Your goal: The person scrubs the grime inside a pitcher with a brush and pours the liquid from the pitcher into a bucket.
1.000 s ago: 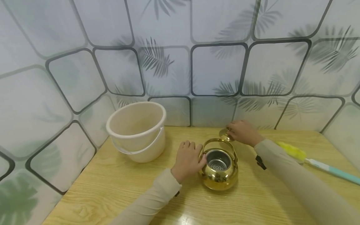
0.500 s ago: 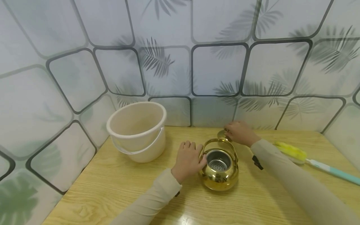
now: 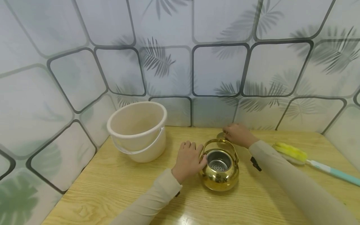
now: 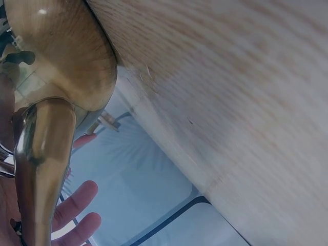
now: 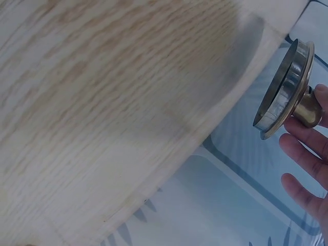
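Note:
A shiny gold teapot (image 3: 219, 181) stands upright on the wooden table, its arched handle raised and a perforated steel strainer (image 3: 218, 165) inside its uncovered mouth. My left hand (image 3: 188, 161) grips the pot on its left side, thumb near the rim. The left wrist view shows the gold spout (image 4: 43, 169) in front of my fingers (image 4: 77, 202). Behind the pot, my right hand (image 3: 239, 135) pinches the knob of the round metal lid (image 5: 287, 92) between thumb and fingertips. From the head view the lid is partly hidden by that hand and the teapot's handle.
To the left, a white bucket (image 3: 146, 147) with its handle hanging down stands near the wall. On the right lies a yellow-headed brush (image 3: 292, 151) with a white and turquoise handle, partly behind my right sleeve. A leaf-patterned wall (image 3: 219, 72) borders the table's back.
My right hand has moved slightly left with the lid, closer behind the teapot. The left hand and the pot have stayed in place.

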`<control>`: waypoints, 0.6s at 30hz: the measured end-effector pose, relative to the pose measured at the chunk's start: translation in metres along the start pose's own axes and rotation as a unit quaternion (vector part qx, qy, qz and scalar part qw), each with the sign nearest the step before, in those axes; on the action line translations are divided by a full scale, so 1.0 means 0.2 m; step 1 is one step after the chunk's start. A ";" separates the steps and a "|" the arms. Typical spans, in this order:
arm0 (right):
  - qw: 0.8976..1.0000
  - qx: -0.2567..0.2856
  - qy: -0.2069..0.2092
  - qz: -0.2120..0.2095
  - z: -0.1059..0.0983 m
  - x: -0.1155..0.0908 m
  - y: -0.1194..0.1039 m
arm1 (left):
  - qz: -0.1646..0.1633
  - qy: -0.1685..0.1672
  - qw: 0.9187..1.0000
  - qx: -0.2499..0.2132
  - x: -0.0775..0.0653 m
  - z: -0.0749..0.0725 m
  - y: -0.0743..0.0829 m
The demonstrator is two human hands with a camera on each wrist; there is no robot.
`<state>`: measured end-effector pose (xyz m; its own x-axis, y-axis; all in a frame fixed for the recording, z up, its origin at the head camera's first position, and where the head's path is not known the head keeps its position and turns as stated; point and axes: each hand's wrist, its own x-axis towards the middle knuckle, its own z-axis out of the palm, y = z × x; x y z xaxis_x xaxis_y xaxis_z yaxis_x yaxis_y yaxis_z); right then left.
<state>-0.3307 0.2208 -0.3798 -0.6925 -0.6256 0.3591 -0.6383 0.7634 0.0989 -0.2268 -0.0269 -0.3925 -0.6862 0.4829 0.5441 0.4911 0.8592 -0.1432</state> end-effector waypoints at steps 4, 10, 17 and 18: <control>1.000 0.000 0.000 0.001 0.01 0.00 0.00 | -0.001 -0.002 1.000 -0.001 0.00 -0.01 0.00; 1.000 -0.003 -0.008 0.005 0.03 -0.01 0.00 | -0.001 -0.006 1.000 0.000 0.00 -0.01 0.00; 1.000 -0.002 -0.012 0.010 0.04 -0.01 0.00 | 0.003 0.006 1.000 0.008 0.00 0.00 0.00; 1.000 -0.003 -0.012 0.010 0.04 -0.01 0.00 | 0.003 0.007 1.000 0.009 0.00 0.00 0.00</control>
<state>-0.3316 0.2216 -0.3883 -0.7133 -0.6139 0.3381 -0.6225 0.7766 0.0969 -0.2273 -0.0270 -0.3932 -0.6758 0.4855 0.5546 0.4853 0.8594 -0.1609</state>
